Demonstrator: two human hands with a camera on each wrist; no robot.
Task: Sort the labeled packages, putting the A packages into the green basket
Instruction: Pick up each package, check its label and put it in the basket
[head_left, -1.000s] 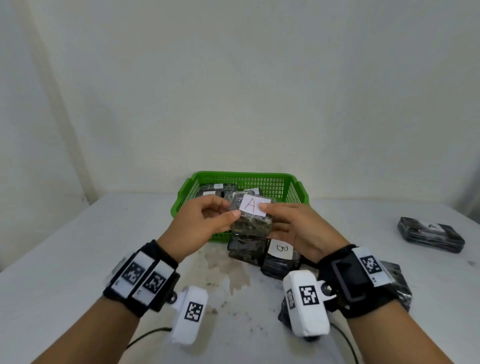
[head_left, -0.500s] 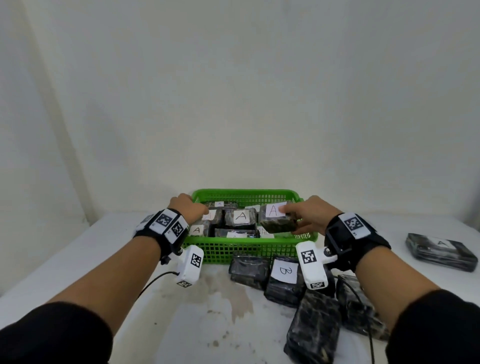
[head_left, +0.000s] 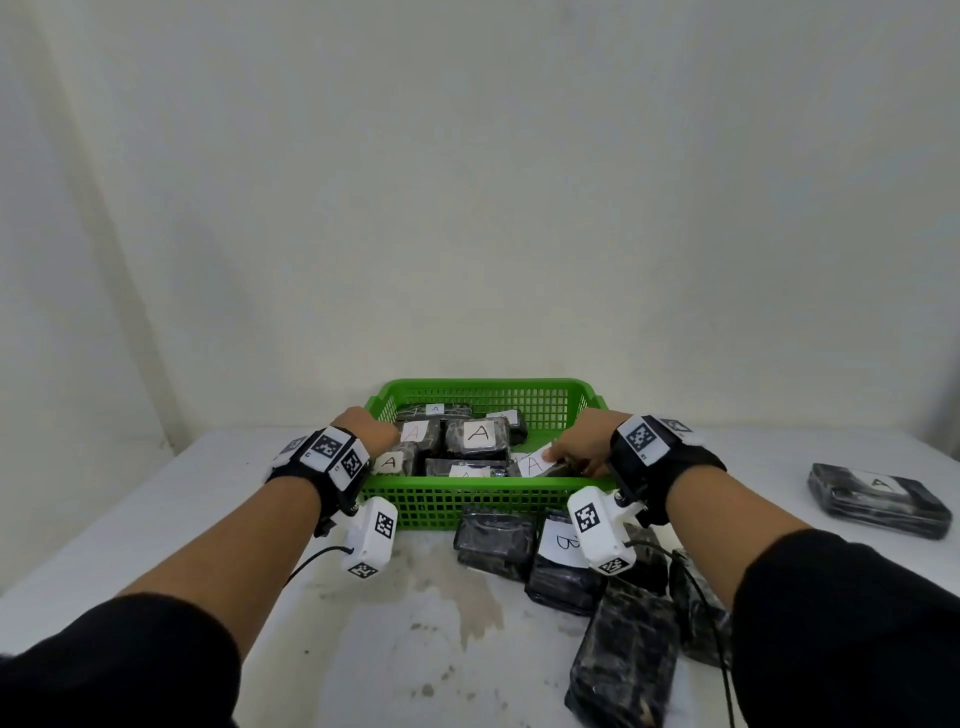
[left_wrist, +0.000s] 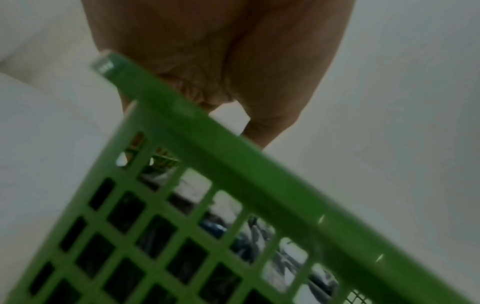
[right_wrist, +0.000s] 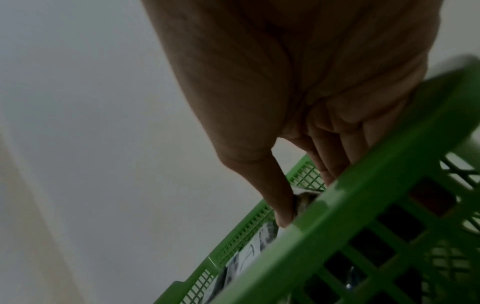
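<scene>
The green basket (head_left: 483, 486) stands at the table's middle with several dark wrapped packages labelled A (head_left: 478, 436) inside. My right hand (head_left: 558, 457) is over the basket's right front corner and pinches a tilted A package (head_left: 535, 466) that is low in the basket. In the right wrist view the thumb (right_wrist: 280, 205) lies on that package just behind the basket rim (right_wrist: 376, 195). My left hand (head_left: 382, 434) reaches into the basket's left end. Its fingers are hidden behind the rim (left_wrist: 233, 164) in the left wrist view.
In front of the basket lie loose dark packages (head_left: 496, 540), one labelled B (head_left: 563, 561) and another close to me (head_left: 623, 660). A single A package (head_left: 878, 499) sits far right on the white table. A wall rises behind the basket.
Both hands went forward from above the table to the basket. The right hand carried the A package in and lowered it to the right front corner; the left hand let go and moved to the left end.
</scene>
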